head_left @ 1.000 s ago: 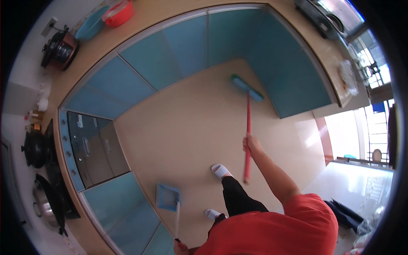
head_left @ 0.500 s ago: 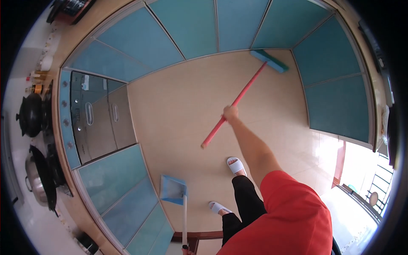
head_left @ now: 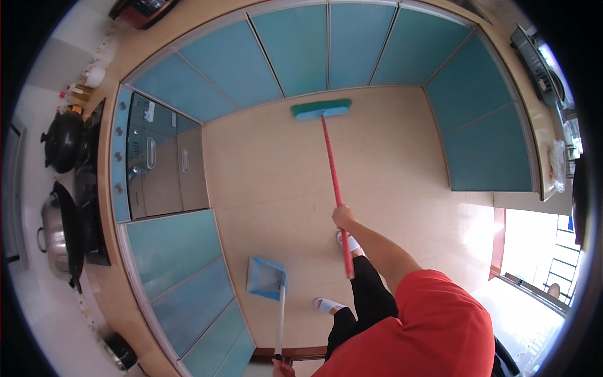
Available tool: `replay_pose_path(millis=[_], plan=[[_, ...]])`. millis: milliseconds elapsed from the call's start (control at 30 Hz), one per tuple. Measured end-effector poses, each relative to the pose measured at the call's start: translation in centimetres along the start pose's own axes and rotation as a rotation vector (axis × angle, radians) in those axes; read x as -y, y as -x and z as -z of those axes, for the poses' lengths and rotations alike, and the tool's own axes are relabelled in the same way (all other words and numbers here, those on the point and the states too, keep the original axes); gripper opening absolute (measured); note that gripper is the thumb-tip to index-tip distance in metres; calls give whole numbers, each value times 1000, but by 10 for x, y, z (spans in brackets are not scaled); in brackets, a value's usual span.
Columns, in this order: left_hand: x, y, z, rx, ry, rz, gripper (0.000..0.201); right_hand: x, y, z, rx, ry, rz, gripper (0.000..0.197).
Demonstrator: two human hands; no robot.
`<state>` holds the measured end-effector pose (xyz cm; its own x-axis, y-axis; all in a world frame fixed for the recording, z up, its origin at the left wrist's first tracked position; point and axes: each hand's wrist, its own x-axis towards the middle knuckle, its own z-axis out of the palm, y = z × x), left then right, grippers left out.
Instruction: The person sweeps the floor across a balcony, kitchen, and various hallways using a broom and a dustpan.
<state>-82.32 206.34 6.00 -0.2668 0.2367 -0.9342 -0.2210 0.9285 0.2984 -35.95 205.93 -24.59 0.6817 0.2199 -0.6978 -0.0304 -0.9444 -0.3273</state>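
Observation:
My right hand [head_left: 343,217] is closed around the red handle of a broom [head_left: 330,157]. Its blue head with green bristles [head_left: 321,109] rests on the floor, a little out from the far cabinets. Down at the lower edge, my left hand [head_left: 282,368] grips the dark end of a long pale handle. That handle belongs to a blue dustpan [head_left: 267,278], which is at the left, near the lower cabinets. The fingers of my left hand show only in part.
Blue-green cabinets [head_left: 292,50] border the tiled floor [head_left: 276,169] at the far side, left and right. A built-in appliance [head_left: 166,160] sits in the left row, beneath a stove with a black pot [head_left: 65,141] and a pan [head_left: 63,235]. My feet wear white slippers [head_left: 326,306].
The broom head has swung left along the far cabinets, from the right corner toward the middle. My right hand has come nearer to me. The dustpan stays at the left in my left hand.

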Motion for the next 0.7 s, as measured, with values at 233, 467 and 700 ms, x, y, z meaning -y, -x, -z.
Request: replay_pose_path(millis=[233,467,700], plan=[[-16,-18,47,41,-55,19,24,-47,140,83,66,-638,-102,30],[-17,-4,29,51,-40,-86,23,-32,107,117,-70,-772,-126,32],[15,-21,50,87,-14,-54,31,36,-55,90,-229,-782,138,24]])
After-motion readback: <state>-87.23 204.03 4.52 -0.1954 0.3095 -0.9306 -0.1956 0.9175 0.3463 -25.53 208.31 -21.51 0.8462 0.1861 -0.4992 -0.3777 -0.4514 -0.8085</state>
